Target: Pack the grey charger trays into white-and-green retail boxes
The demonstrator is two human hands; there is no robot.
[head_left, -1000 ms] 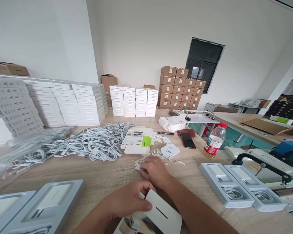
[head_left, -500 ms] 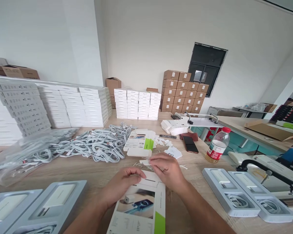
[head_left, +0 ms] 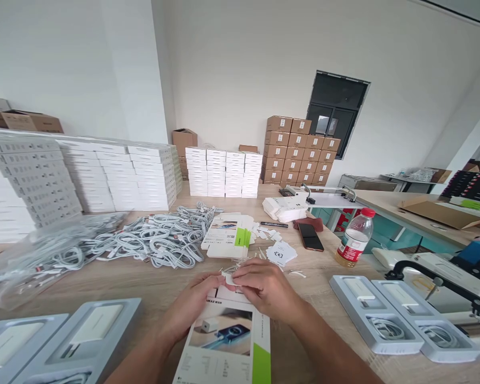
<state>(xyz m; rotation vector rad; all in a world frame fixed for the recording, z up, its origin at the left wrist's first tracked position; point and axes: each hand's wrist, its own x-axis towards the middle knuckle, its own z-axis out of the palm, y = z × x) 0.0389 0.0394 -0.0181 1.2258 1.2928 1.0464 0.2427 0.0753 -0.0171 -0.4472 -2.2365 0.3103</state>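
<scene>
A printed white and green packaging box (head_left: 224, 352), its face showing a phone and charger, lies in front of me with its far end between my hands. My left hand (head_left: 198, 301) is closed on the upper left edge of that box. From the right, my right hand (head_left: 266, 288) has its fingers closed at the top flap. Between the fingertips shows a small white piece of card (head_left: 229, 278); whether it is part of the flap I cannot tell. Just beyond lie flat printed box sleeves (head_left: 222, 234) and thin paper scraps.
Grey trays with chargers and cables stand left (head_left: 92, 341) and right (head_left: 378, 314). Coiled cables (head_left: 160, 240) are heaped at the left. A phone (head_left: 310, 236), a bottle (head_left: 354, 237) and white cards (head_left: 281, 253) lie right. Stacked white boxes (head_left: 224, 173) stand behind.
My right hand has come down and left onto the top of the box, closer to my left hand. The top flap now appears bent up between the fingers.
</scene>
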